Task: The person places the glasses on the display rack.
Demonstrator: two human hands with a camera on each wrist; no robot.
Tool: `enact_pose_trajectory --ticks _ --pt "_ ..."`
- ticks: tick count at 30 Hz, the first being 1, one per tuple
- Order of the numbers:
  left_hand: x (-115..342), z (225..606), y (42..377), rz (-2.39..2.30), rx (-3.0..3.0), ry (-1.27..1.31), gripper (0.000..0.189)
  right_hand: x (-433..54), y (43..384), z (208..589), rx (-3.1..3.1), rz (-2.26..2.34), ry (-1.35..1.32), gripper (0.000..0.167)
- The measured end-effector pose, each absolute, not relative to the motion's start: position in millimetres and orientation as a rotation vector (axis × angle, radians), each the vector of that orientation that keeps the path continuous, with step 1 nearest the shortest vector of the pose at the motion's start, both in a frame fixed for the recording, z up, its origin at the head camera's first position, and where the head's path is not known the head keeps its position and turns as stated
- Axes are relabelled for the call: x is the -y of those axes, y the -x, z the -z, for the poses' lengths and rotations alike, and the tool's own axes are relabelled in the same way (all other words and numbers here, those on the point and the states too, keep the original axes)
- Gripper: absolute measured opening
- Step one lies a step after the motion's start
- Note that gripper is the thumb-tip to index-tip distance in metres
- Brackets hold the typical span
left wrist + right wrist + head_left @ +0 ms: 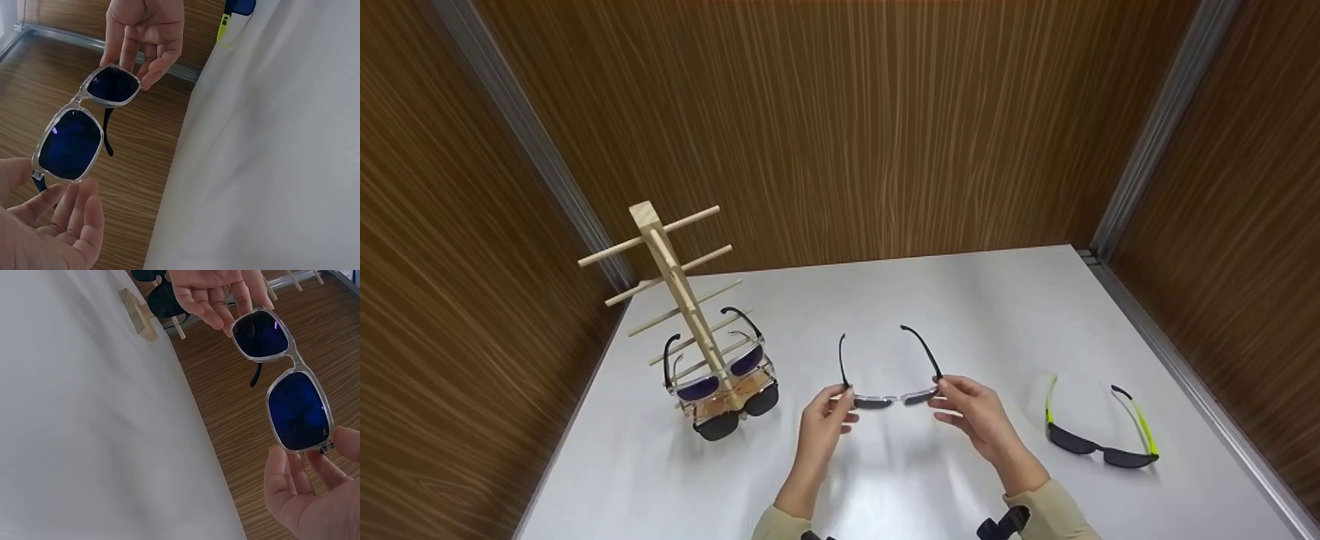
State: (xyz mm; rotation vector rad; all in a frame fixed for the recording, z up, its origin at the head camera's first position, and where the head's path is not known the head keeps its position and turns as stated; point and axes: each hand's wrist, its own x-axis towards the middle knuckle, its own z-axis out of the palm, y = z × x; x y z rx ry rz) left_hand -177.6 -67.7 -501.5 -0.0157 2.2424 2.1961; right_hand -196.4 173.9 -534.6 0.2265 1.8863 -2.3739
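A pair of sunglasses [72, 145] with a clear frame, dark blue lenses and black temples is held above the table between both hands. My left hand [823, 421] pinches it at the left hinge, thumb against fingers. At the opposite hinge my right hand [976, 414] pinches it the same way. Both temples are unfolded and point away toward the back wall. In the right wrist view the lenses of the sunglasses [299, 410] face the camera, with the right thumb and fingers at the near corner.
On the left stands a wooden display rack [679, 285] with several crossbars; sunglasses [718, 382] sit on its lower bars, and its upper bars are bare. Black sunglasses with yellow-green temples [1102, 448] lie on the white table [997, 300] at right. Wood-grain panels [847, 135] enclose the table.
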Motion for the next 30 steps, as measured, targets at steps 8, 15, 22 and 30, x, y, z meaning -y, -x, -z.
enact_pose_trajectory --ticks 8,15,22,30 --pt "80 504 178 -2.219 -2.269 -0.012 0.026 -165 196 522 -1.867 2.372 -0.158 0.038" --pt "91 504 181 -2.169 -2.458 -0.140 0.028 -157 199 507 -1.838 2.386 -0.092 0.039" --pt "94 479 170 -2.154 -2.582 -0.129 0.021 -150 202 495 -1.810 2.387 0.005 0.039" --pt "104 456 155 -2.191 -2.626 -0.184 0.023 -137 204 481 -1.767 2.422 0.099 0.035"
